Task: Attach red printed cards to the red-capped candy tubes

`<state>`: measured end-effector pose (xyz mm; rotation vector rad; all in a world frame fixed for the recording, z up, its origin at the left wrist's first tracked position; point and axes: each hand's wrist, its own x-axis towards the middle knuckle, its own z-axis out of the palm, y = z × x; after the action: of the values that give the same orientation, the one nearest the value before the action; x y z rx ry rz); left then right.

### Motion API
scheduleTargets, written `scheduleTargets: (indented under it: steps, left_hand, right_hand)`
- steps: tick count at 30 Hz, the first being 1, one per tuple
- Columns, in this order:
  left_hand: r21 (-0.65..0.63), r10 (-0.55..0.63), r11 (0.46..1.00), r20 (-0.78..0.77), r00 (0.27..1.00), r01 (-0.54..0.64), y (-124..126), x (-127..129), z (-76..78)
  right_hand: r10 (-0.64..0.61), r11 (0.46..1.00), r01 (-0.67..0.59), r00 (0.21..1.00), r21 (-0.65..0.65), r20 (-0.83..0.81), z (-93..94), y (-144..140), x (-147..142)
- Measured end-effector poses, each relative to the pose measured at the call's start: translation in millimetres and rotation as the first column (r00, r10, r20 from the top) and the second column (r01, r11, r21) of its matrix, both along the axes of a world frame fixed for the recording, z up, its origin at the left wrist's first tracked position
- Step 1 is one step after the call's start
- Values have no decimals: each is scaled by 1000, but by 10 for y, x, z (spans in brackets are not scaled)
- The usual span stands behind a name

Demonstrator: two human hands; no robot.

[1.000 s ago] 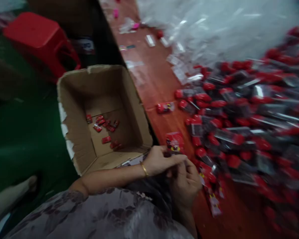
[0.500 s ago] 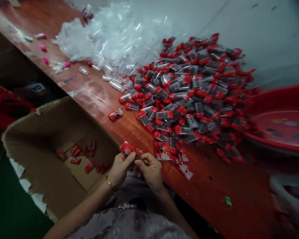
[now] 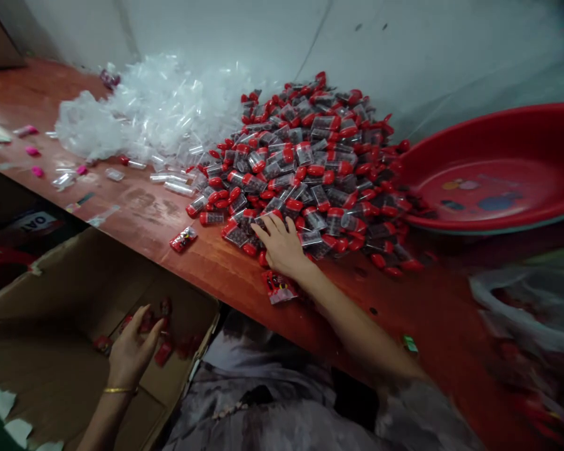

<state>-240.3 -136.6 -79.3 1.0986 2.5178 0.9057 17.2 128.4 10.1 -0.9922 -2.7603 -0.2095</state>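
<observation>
Red-brown wooden table (image 3: 202, 263) running along a pale wall, seen from above and slightly blurred.

Right hand (image 3: 282, 244) laid flat on the near edge of a big heap of small clear tubes with red caps (image 3: 310, 163), fingers (image 3: 263, 230) spread and loose, palm down, touching the nearest tubes but clenched on none. Small red packet (image 3: 279, 287) lying on the table just below the right wrist, touching or nearly touching it; cannot tell which. Another red packet (image 3: 183, 238) alone on the wood, left of the hand and well apart from it.

Left hand (image 3: 131, 351) down inside an open cardboard box (image 3: 61, 376) that stands below the table's edge, fingers open and slack, nothing gripped. Gold bangle (image 3: 120, 390) on that wrist. Few red packets in the box (image 3: 162, 354) on its floor, just beyond the fingertips; blurred, so contact cannot be told.

Behind the heap of tubes and to its left, a pile of empty clear plastic tubes (image 3: 145, 119). Right of the heap, touching its edge, a wide red basin (image 3: 493, 169). Few pink bits (image 3: 32, 150) on the far left of the table. Patterned grey clothing (image 3: 272, 401) at the bottom.
</observation>
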Motion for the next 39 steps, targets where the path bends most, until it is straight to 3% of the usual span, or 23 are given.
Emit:
scheduleTargets:
  steps: [3,5,7,11,15,18,21,24,29,31,36,39]
  left_hand:
    - [158,-152,972,-151,977,176,318,249,143]
    - [216,-316,901,-266,911,376,635,457,259]
    - [192,-415,847,-344,842,496,977,630,345]
    - [109,-512,796,-402,759,595,1558,853,406]
    - [24,-552,782,-438,709,623,1905,981,417]
    - [-14,-542,800,-447,712,600,2092,1001,428]
    - [-56,-480,861,-419,771,506,2276,946,430]
    - [-77,-449,886,-386,806,456,2422,877,421]
    - [2,-387,907,-393,834,421,2435,951,453]
    - [74,-382,885,-446,809,459,2394,1059,494]
    - [83,-567,704,-532,629,705,2448,1368,538]
    - [52,-605,699,-489,629,713,2563,1474,479]
  right_hand:
    - [19,997,-22,999,77,40,-91,381,45]
    - [27,989,-30,999,143,21,-126,555,118]
    - [21,980,-20,1000,200,-1,-131,690,219]
    - [-1,960,9,1000,281,-30,-129,918,438]
    - [-2,954,10,1000,299,-29,-162,1077,582]
    - [-37,962,48,998,269,-48,-156,1147,655]
    - [-141,961,162,984,223,-111,-104,1219,757]
    - [-220,948,251,961,194,-168,-48,1288,874]
    - [-228,953,249,965,173,-132,-21,1290,979]
    - [-219,959,232,971,163,-96,-26,1253,1008]
    - [-215,959,221,975,179,-53,-43,1094,1071]
    - [-168,968,170,985,186,-31,-40,982,1043]
